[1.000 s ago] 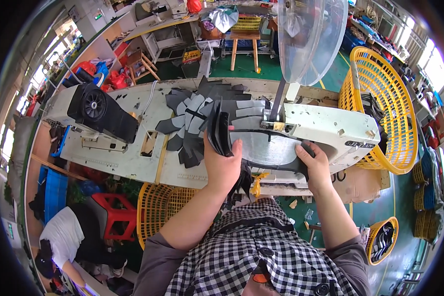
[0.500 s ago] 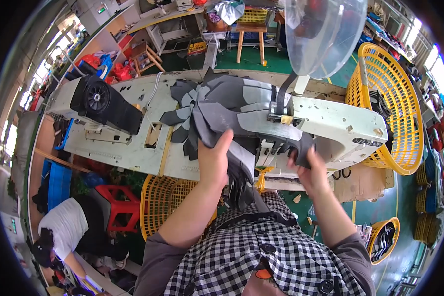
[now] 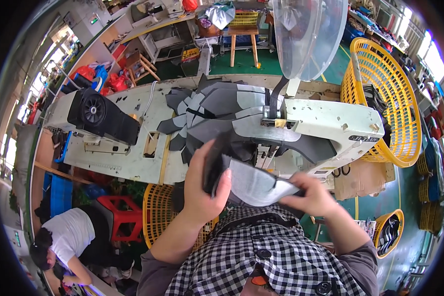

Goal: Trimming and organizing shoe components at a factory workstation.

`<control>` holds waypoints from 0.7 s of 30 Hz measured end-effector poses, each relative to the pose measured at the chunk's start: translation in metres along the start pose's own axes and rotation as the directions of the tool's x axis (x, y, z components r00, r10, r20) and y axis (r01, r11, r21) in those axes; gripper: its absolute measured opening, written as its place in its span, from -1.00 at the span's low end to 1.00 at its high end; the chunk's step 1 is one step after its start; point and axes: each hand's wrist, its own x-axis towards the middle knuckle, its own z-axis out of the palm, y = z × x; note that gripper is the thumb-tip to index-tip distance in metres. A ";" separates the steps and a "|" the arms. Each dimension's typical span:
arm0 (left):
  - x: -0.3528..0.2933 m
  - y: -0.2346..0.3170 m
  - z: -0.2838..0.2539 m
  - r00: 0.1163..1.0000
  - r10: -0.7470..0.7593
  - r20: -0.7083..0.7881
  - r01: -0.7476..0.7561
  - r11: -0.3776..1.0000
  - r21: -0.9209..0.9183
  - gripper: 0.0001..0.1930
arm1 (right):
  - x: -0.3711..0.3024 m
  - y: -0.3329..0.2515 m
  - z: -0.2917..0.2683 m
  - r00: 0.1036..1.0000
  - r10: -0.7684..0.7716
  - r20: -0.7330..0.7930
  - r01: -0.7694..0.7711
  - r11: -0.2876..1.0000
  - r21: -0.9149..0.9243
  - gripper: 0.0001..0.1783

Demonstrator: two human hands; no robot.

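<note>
Between my hands, close in front of the checked apron, is a curved shoe-upper piece (image 3: 254,182) with a pale grey-white face and dark edges. My left hand (image 3: 202,187) grips its dark folded left end, thumb in front. At the right end, my right hand (image 3: 308,195) pinches the tip between thumb and fingers. Beyond them a fanned pile of dark grey and pale shoe-upper pieces (image 3: 217,101) covers the sewing table. One dark grey piece (image 3: 306,144) from the pile stretches right, below the arm of a white sewing machine (image 3: 330,118).
A second machine with a black wheel housing (image 3: 98,111) stands left. The large yellow basket (image 3: 412,98) on the right holds dark pieces; another yellow basket (image 3: 155,212) sits below the table. A person (image 3: 69,232) bends near a red stool (image 3: 126,217). A clear plastic sheet (image 3: 308,39) hangs ahead.
Both hands have come down toward me from the pile, lifting a piece with its pale face showing. My right hand has let go of the dark piece by the machine. The view has shifted slightly.
</note>
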 end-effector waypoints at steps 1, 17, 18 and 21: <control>0.002 0.003 0.001 0.998 0.030 -0.050 -0.032 0.999 -0.024 -0.48 | -0.001 -0.012 -0.011 0.993 0.029 -0.112 -0.007 0.980 0.198 -0.72; 0.035 -0.067 0.060 0.875 -0.403 -0.267 0.279 0.872 -0.402 -0.53 | 0.070 0.008 -0.024 0.882 0.225 -0.413 0.091 0.780 0.619 -0.60; 0.037 -0.070 0.061 0.873 -0.405 -0.270 0.281 0.872 -0.401 -0.53 | 0.073 0.009 -0.026 0.884 0.225 -0.409 0.088 0.780 0.620 -0.60; 0.044 -0.076 0.059 0.838 -0.488 -0.243 0.352 0.825 -0.441 -0.52 | 0.084 0.015 -0.022 0.830 0.148 -0.538 0.179 0.843 0.508 -0.59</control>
